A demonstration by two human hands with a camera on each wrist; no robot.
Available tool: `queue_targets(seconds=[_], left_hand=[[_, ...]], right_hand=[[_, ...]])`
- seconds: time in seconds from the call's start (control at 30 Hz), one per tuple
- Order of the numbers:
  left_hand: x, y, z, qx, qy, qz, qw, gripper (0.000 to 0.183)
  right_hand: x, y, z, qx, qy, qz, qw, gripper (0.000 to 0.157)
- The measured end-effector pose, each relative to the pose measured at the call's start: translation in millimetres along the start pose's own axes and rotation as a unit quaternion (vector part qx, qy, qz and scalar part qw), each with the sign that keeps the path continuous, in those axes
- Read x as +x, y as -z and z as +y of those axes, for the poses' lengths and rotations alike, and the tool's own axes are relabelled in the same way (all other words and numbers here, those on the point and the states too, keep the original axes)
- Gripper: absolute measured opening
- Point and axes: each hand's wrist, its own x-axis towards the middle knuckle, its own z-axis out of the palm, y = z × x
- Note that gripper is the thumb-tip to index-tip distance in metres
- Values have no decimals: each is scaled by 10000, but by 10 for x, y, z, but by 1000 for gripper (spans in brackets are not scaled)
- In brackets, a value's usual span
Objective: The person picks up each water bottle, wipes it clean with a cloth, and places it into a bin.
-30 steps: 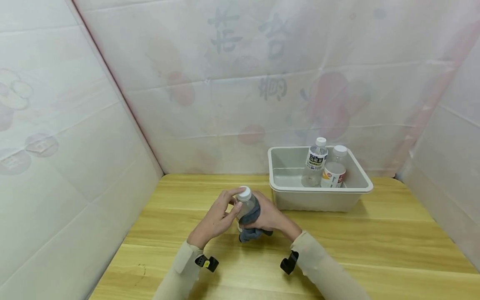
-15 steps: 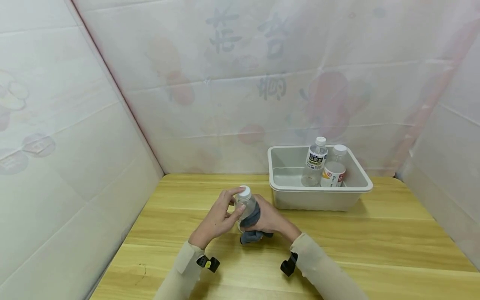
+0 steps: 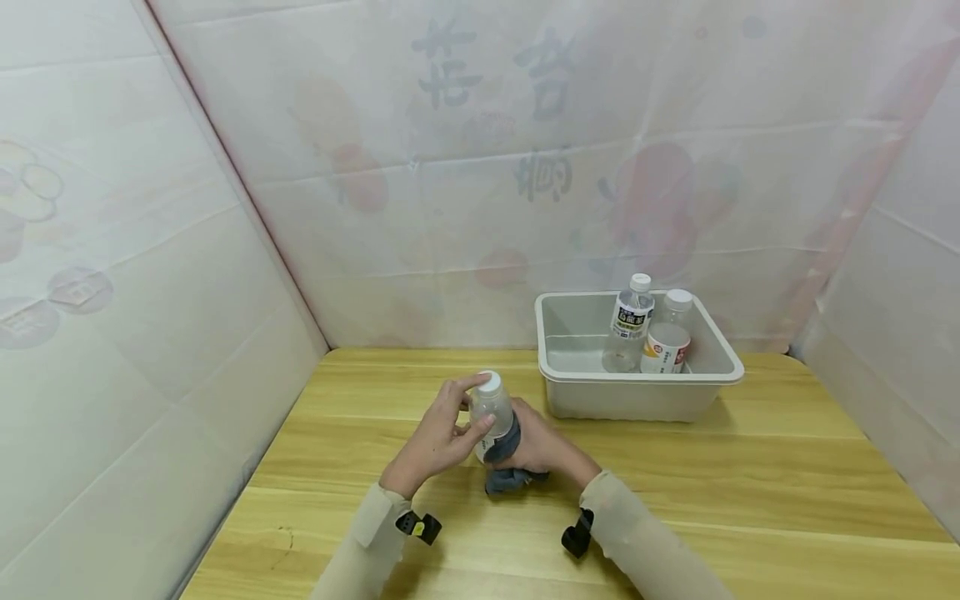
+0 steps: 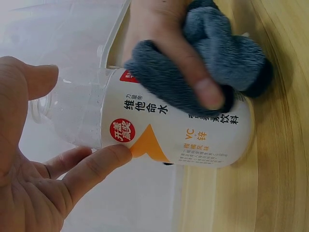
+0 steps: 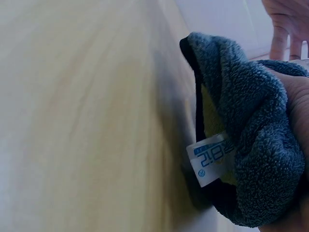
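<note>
A clear plastic drink bottle (image 3: pixel 492 407) with a white cap stands slightly tilted over the table. Its white label with an orange mark and a red circle faces the left wrist view. My left hand (image 3: pixel 442 429) holds the bottle's upper part, with a finger on the cap and the thumb against the side. With my right hand (image 3: pixel 538 442) I grip a blue-grey fleecy cloth (image 4: pixel 227 53) and press it against the lower label. Part of the cloth (image 5: pixel 260 140) bunches out below that hand, showing a black edge and a white tag. The right hand's far fingers are hidden behind the bottle.
A pale grey plastic bin (image 3: pixel 637 400) stands at the back right of the wooden table (image 3: pixel 337 450). Inside it are an oolong-style labelled bottle (image 3: pixel 630 325) and another white-labelled bottle (image 3: pixel 667 342), both capped. Printed fabric walls (image 3: pixel 420 208) close off the back and sides.
The right hand and cloth have slid a little down the bottle, baring more of its upper side. The left thumb has shifted slightly right. The bin and its bottles stay put.
</note>
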Motion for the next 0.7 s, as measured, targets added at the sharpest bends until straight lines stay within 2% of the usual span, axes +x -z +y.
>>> queue_targets(seconds=[0.2, 0.33, 0.5, 0.7], left_hand=[[3, -15, 12, -15, -40, 63, 10000, 64], [9, -14, 27, 46, -74, 103, 9999, 67], [19, -29, 33, 32, 76, 98, 9999, 70], [7, -42, 55, 152, 150, 174, 9996, 76]], right_hand=[[-28, -13, 36, -208, -99, 0, 9997, 85], [-17, -2, 47, -221, 29, -8, 9998, 80], [4, 5, 64, -160, 130, -48, 9998, 76], [0, -9, 83, -387, -68, -84, 9992, 75]])
